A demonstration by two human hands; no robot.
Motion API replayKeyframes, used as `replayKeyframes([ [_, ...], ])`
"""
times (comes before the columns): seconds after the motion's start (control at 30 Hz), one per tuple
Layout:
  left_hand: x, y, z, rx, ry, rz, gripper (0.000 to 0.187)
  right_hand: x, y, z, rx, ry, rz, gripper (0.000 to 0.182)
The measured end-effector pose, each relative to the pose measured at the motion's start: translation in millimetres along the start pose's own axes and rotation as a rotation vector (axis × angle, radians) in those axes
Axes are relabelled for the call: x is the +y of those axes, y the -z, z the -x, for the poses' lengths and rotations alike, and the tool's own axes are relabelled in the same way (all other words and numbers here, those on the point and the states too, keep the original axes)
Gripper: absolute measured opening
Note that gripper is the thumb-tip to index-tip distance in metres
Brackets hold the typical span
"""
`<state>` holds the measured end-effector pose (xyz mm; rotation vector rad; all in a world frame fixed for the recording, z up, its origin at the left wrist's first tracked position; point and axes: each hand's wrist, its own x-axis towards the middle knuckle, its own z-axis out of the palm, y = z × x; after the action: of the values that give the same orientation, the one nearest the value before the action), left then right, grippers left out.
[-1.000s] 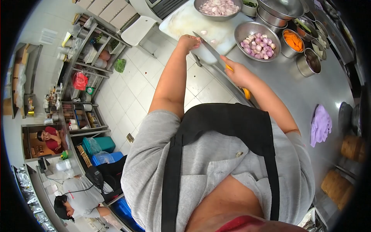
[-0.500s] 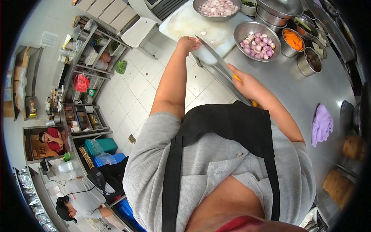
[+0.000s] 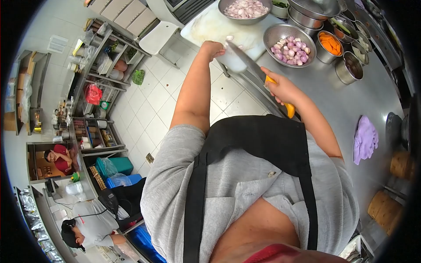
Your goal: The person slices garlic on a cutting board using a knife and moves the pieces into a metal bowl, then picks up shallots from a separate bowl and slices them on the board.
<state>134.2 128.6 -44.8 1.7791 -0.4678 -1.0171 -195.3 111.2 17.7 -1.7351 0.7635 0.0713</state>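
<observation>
My right hand (image 3: 282, 89) is wrapped round the yellow handle of a knife (image 3: 246, 58). The blade slants up and left over the near edge of a white cutting board (image 3: 204, 30). Close to the blade tip lies a pale peeled shallot (image 3: 229, 38). My left hand (image 3: 213, 50) is at the board's near edge, left of the blade and apart from it. Its fingers are curled together, and whatever they hold is hidden. Right of the board, a perforated steel bowl (image 3: 268, 40) holds purple shallots (image 3: 291, 50). Another bowl (image 3: 244, 20) on the board contains chopped shallots (image 3: 246, 8).
Steel containers stand to the right, one with orange carrot slices (image 3: 330, 44), one with dark contents (image 3: 349, 68). A purple cloth (image 3: 365, 140) lies on the steel counter (image 3: 324, 101). A white stool (image 3: 158, 39) stands beyond the board. Two other people are at the left.
My right hand has turned and shifted slightly, showing more of the yellow handle. The blade tip has moved right, away from my left hand, which has drawn slightly left.
</observation>
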Motion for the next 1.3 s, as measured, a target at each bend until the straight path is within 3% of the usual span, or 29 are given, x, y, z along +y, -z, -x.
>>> replayKeyframes([
  [0.1,0,4,-11,0.005,0.0,-0.052,0.015,0,-3,-3,0.073,0.008,-0.042,0.053],
  [0.17,-3,7,-30,0.048,-0.03,-0.363,0.022,6,-9,-7,0.098,0.04,-0.091,0.053],
  [0.2,-4,7,-33,0.051,-0.03,-0.361,0.022,9,-11,-8,0.123,0.067,-0.136,0.053],
  [0.27,-5,3,-34,0.294,-0.231,-0.714,0.036,11,-14,-5,0.119,0.085,-0.161,0.053],
  [0.4,-13,-12,-15,0.299,-0.331,-0.845,0.052,15,-15,-9,0.044,0.072,-0.155,0.053],
  [0.53,-15,-8,-23,0.29,-0.348,-0.88,0.048,5,-8,-8,0.027,0.008,-0.109,0.053],
  [0.73,-7,8,-29,0.129,-0.427,-0.965,0.044,-4,-7,-10,0.17,0.021,-0.079,0.052],
  [0.8,-5,8,-21,0.216,-0.315,-0.842,0.045,-9,-10,-6,0.067,0.035,-0.121,0.052],
  [0.93,-13,13,-26,0.163,-0.344,-0.828,0.041,1,-15,-19,0.015,0.017,-0.174,0.051],
  [1.03,-12,16,-29,0.118,-0.357,-0.76,0.038,11,-13,-24,-0.033,0.041,-0.426,0.051],
  [1.13,-9,21,-35,0.019,-0.23,-0.538,0.034,18,-13,-25,-0.092,0.056,-0.65,0.052],
  [1.23,-2,18,-42,0.04,-0.16,-0.683,0.037,24,-16,-31,-0.169,0.051,-0.775,0.054],
  [1.3,3,14,-45,0.018,-0.103,-0.971,0.041,27,-18,-33,-0.183,0.042,-0.8,0.056],
])
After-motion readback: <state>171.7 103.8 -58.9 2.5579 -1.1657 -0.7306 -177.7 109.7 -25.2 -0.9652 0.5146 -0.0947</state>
